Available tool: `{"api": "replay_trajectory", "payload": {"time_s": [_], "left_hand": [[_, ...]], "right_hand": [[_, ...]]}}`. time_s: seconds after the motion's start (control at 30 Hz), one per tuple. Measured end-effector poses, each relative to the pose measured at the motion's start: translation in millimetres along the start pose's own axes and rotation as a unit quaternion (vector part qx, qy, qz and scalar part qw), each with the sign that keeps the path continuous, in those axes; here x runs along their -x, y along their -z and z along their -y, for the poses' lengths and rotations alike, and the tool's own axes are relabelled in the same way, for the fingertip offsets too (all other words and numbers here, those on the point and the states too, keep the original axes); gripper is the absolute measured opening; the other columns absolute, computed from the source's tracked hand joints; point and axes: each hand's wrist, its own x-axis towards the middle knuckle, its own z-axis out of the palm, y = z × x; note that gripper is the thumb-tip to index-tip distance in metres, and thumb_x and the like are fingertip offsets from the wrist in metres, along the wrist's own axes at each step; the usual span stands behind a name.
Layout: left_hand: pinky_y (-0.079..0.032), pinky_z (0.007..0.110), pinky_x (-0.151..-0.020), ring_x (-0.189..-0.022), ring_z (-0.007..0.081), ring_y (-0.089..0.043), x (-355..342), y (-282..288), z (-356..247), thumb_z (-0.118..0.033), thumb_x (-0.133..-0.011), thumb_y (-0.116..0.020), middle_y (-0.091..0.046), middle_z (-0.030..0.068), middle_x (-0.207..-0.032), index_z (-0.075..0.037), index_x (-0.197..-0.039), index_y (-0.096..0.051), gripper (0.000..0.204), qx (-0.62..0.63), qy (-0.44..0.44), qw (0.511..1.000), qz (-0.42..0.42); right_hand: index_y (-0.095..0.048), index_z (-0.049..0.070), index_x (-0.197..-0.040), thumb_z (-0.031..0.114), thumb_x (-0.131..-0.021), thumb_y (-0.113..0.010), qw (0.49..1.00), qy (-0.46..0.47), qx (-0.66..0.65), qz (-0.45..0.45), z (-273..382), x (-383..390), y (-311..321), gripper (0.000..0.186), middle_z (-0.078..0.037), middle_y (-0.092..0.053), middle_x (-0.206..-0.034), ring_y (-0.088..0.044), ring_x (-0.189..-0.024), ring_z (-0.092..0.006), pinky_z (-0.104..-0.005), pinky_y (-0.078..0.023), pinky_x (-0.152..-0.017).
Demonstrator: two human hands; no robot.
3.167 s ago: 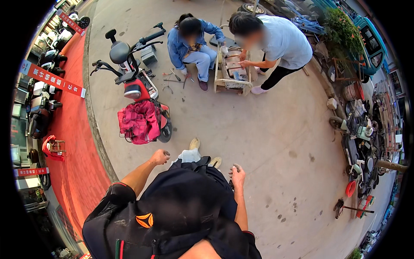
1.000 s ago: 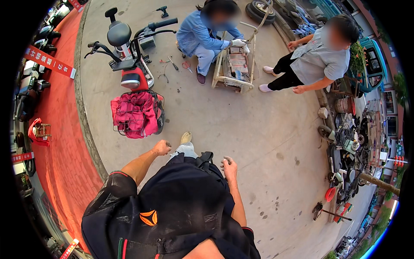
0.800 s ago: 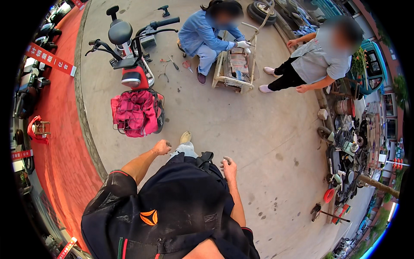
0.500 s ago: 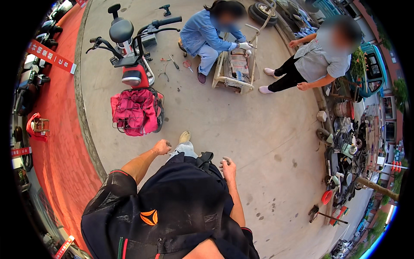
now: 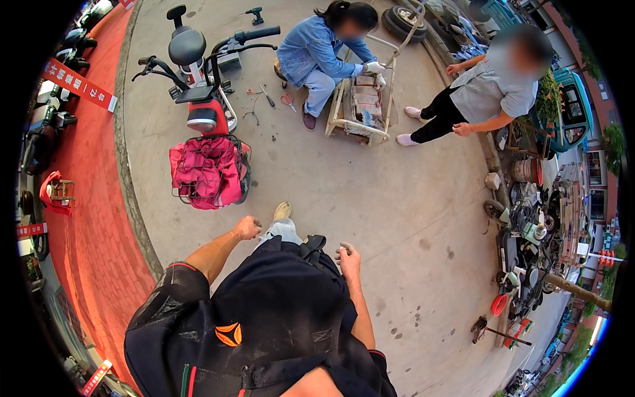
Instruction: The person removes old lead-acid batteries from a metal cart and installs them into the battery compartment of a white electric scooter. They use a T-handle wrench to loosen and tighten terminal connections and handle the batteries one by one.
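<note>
My left hand (image 5: 248,228) hangs at my left side, fingers curled in, with nothing seen in it. It is nearest to the rear basket (image 5: 210,173) of a red electric scooter (image 5: 208,116), which has pink cloth (image 5: 225,169) inside. On my other side, my right hand (image 5: 348,259) is raised a little, its fingers loosely bent and apart, holding nothing. Both hands are clear of everything around them. One shoe (image 5: 282,211) of mine shows on the concrete between them.
Ahead, a gloved person (image 5: 314,56) crouches at a metal frame (image 5: 337,126) holding battery-like blocks. Another person (image 5: 493,83) stands beside it. Pliers, scissors (image 5: 288,99) and a drill (image 5: 253,14) lie on the ground. Scrap parts (image 5: 529,228) line the right; red paving (image 5: 86,218) lies left.
The crouching person's head and gloved hands have shifted slightly over the frame. My own hands stay almost in place.
</note>
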Motion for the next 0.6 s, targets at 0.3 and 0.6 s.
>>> {"api": "replay_trajectory", "payload": {"time_s": [0.3, 0.6], "left_hand": [[-0.061, 0.037, -0.064, -0.065, 0.0205, -0.073, -7, 3, 1, -0.020, -0.087, -0.069, -0.077, 0.0151, -0.082, 0.001, -0.115, -0.079, 0.037, -0.005, 0.001, 1.000, 0.002], [-0.061, 0.037, -0.063, -0.064, 0.0213, -0.074, -20, 11, 2, -0.018, -0.086, -0.068, -0.078, 0.0155, -0.082, 0.002, -0.113, -0.079, 0.035, 0.003, -0.004, 1.000, 0.001]], "right_hand": [[-0.067, 0.001, -0.136, 0.022, -0.104, -0.060, 1.000, -0.001, -0.006, 0.002, 5, -5, -2, 0.039, -0.014, -0.076, -0.107, -0.072, -0.083, -0.0174, -0.0315, -0.058, -0.070], [-0.069, 0.001, -0.134, 0.021, -0.101, -0.061, 1.000, 0.000, -0.006, -0.004, 15, -15, -7, 0.039, -0.014, -0.077, -0.105, -0.072, -0.080, -0.0172, -0.0311, -0.058, -0.068]]}}
